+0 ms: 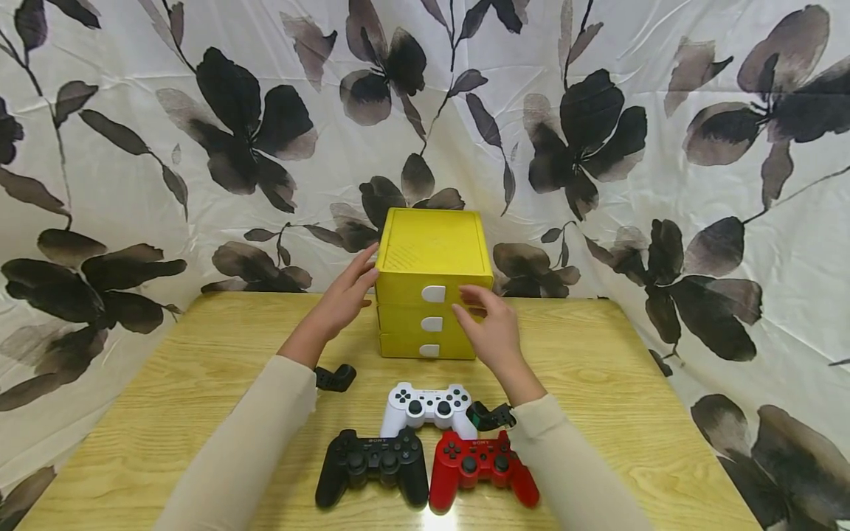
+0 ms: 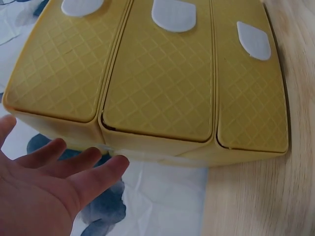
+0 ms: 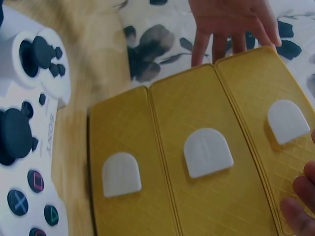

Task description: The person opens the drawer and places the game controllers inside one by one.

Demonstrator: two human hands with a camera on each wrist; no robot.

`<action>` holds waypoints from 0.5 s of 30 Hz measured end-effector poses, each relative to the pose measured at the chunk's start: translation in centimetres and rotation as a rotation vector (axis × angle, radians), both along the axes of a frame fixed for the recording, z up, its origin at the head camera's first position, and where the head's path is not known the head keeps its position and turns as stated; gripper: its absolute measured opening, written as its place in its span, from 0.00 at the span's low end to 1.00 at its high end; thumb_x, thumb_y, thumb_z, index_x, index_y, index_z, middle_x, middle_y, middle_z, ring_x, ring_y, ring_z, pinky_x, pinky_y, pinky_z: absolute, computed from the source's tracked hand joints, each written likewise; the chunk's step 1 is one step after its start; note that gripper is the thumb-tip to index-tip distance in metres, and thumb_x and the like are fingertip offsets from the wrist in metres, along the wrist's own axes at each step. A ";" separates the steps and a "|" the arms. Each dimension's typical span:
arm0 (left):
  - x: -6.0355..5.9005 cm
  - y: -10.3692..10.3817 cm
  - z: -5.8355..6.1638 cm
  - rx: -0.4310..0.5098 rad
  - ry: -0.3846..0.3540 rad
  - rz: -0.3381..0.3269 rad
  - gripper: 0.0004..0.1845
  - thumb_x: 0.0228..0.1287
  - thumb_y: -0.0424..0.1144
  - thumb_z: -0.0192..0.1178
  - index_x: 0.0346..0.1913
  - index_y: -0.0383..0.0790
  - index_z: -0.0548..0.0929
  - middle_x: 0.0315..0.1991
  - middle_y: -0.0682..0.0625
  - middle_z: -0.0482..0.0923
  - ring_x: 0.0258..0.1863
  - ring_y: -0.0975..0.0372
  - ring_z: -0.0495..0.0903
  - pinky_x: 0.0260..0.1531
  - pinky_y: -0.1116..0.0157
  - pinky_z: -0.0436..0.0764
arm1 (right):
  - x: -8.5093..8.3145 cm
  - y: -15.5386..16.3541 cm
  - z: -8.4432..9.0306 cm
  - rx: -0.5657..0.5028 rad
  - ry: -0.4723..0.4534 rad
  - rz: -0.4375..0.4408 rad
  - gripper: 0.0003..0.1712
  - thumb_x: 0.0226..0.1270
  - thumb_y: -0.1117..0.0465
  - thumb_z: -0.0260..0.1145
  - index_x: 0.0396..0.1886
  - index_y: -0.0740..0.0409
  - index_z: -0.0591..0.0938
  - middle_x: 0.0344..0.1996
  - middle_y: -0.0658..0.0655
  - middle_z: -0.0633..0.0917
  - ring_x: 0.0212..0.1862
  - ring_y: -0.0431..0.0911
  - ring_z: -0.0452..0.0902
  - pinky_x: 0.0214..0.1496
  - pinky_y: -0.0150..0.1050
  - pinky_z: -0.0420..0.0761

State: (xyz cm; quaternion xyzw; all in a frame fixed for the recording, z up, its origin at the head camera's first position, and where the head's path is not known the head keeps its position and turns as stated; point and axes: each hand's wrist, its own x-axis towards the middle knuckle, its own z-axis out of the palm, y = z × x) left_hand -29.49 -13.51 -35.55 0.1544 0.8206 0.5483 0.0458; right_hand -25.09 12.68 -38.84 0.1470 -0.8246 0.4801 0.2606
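Observation:
A yellow box of three stacked drawers [image 1: 432, 243] stands at the back of the table, each drawer front bearing a white tab handle [image 1: 434, 294]. All three drawers are closed. My left hand [image 1: 341, 302] reaches along the box's left side, fingers extended, fingertips right at the upper edge. In the left wrist view the same hand [image 2: 64, 182] shows spread fingers and holds nothing. My right hand [image 1: 493, 324] is in front of the box's right side, thumb and fingers loosely bent near the top handle. Its fingertips [image 3: 298, 216] appear at the right wrist view's edge, beside the top drawer front.
In front of the box lie a white game controller [image 1: 429, 404], a black one [image 1: 373, 464] and a red one [image 1: 481, 464]. Dark wrist cameras [image 1: 335, 377] hang by both sleeves. Floral cloth [image 1: 425, 110] rises behind the wooden table [image 1: 219, 354].

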 end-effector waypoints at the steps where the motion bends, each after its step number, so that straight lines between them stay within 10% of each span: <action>1: 0.0 0.1 0.0 0.004 -0.004 0.000 0.29 0.77 0.57 0.39 0.76 0.69 0.45 0.78 0.44 0.46 0.75 0.45 0.54 0.65 0.39 0.65 | -0.1 -0.2 0.0 -0.013 -0.006 -0.002 0.16 0.62 0.62 0.70 0.50 0.60 0.83 0.44 0.60 0.87 0.46 0.52 0.85 0.49 0.43 0.84; 15: -1.3 0.7 -0.1 0.048 -0.082 -0.017 0.27 0.77 0.58 0.36 0.75 0.71 0.49 0.79 0.56 0.41 0.75 0.45 0.53 0.61 0.37 0.68 | -0.8 -1.7 -0.1 -0.134 -0.108 -0.005 0.15 0.62 0.60 0.70 0.48 0.58 0.84 0.43 0.58 0.88 0.44 0.50 0.86 0.47 0.39 0.85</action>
